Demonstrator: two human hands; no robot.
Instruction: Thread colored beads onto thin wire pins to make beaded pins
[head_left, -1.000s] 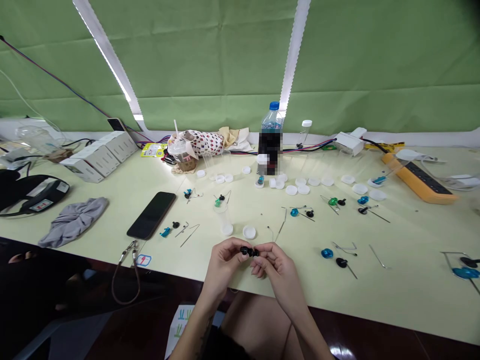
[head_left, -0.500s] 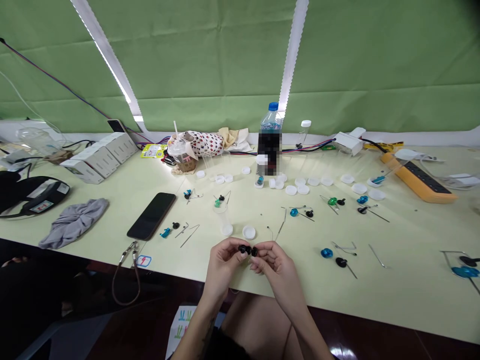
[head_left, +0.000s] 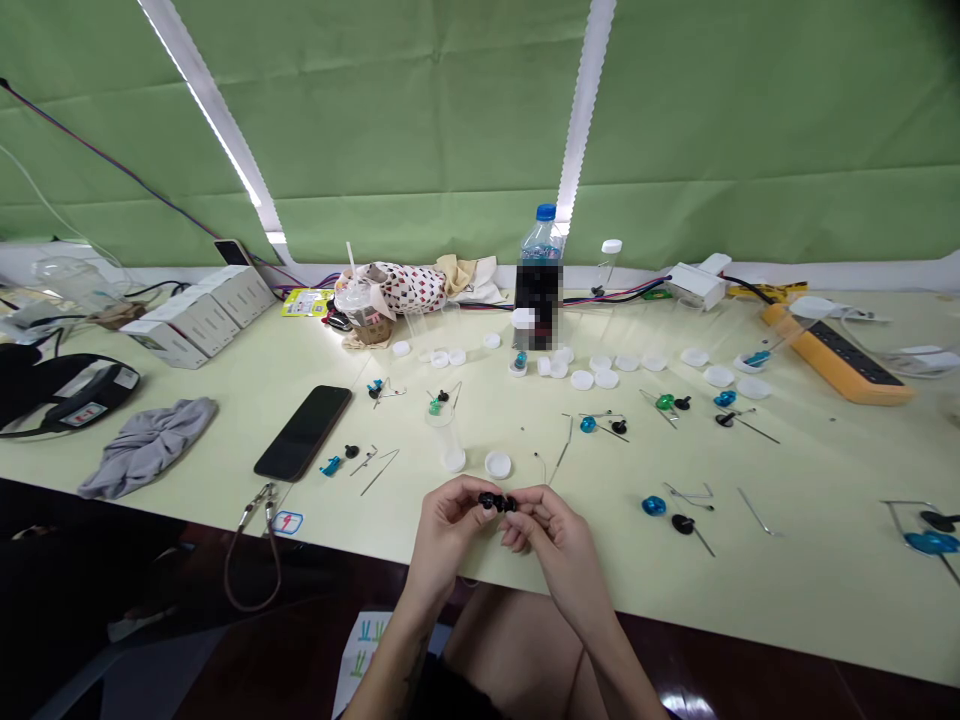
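Note:
My left hand (head_left: 448, 527) and my right hand (head_left: 553, 535) meet at the near edge of the pale table (head_left: 810, 560). Both pinch a small black part (head_left: 496, 502) between their fingertips, just above the table top. A white cap (head_left: 498, 464) and a small clear tube (head_left: 447, 436) lie a little beyond the hands. Thin metal pins (head_left: 559, 458) rest on the table close by.
A black phone (head_left: 304, 430) lies left of the hands, a grey cloth (head_left: 147, 443) farther left. Blue, green and black small parts with pins are scattered to the right. A bottle (head_left: 541, 282), white caps, boxes (head_left: 196, 312) and a yellow power strip (head_left: 836, 356) line the back.
The fingers have shifted slightly on the black part; both hands stay at the same spot.

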